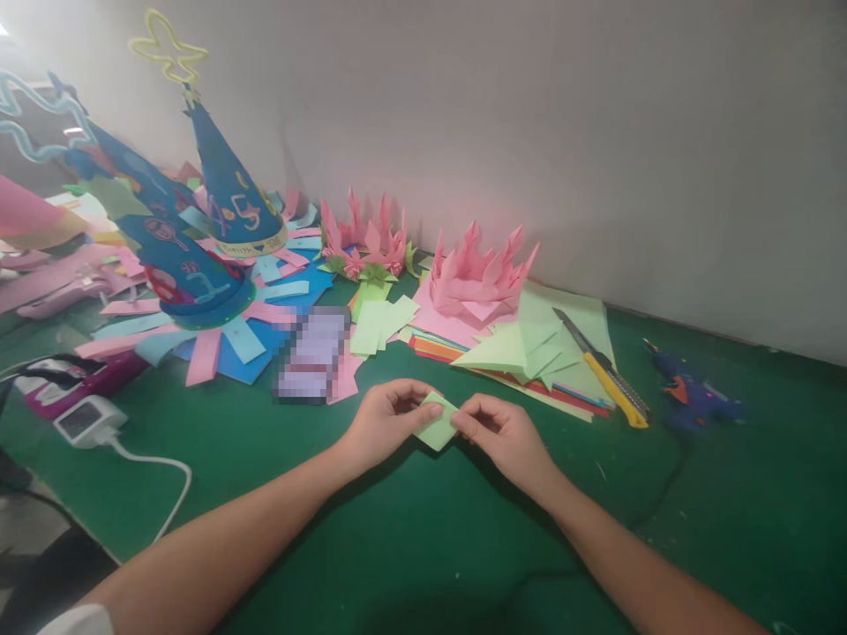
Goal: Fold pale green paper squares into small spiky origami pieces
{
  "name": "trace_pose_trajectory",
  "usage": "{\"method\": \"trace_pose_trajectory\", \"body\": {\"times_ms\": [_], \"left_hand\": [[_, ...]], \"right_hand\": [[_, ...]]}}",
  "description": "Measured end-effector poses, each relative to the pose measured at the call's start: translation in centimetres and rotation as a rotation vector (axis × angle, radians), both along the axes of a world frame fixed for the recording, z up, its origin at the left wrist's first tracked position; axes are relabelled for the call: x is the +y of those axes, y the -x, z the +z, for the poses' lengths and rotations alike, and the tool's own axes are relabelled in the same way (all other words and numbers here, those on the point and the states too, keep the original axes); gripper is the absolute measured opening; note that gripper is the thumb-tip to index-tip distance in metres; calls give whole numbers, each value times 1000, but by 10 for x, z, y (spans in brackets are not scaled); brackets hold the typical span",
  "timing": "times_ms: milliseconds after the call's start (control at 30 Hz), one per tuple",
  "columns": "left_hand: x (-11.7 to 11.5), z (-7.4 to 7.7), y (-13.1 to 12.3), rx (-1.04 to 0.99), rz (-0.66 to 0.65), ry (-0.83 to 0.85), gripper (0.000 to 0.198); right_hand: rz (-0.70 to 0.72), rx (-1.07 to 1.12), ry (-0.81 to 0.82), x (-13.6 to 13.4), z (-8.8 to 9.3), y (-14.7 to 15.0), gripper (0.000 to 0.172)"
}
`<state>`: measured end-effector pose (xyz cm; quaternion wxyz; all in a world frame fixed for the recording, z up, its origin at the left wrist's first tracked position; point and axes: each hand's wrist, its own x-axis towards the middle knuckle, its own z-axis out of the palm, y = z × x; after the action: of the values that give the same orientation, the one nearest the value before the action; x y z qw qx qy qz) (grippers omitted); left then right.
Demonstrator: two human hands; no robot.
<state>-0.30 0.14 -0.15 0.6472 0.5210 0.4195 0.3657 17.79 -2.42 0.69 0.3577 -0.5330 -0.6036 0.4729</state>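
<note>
Between my two hands, just above the green table (397,538), is a small piece of light green paper (438,434), turned so one corner points toward me. My left hand (390,416) pinches its left side, thumb lying on top. On the right, the thumb and fingers of my right hand (499,432) grip the opposite edge. Beyond my hands lie several pale green paper slips (378,326) and a stack of coloured paper sheets (569,322). A pink folded-paper crown (482,282) rests on the stack.
A yellow utility knife (612,384) lies with its blade out on the stack's right side. Farther right sits a blue glue gun (698,388). A blurred phone (312,355), blue cone hats (231,176), another pink crown (363,238) and a charger (91,421) with a white cable occupy the left.
</note>
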Motion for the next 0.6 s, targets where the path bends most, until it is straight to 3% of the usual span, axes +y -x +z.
{"method": "trace_pose_trajectory", "body": {"times_ms": [600], "left_hand": [[0, 2, -1, 77, 0, -96, 24]], "right_hand": [[34, -58, -69, -3, -1, 1, 26]]}}
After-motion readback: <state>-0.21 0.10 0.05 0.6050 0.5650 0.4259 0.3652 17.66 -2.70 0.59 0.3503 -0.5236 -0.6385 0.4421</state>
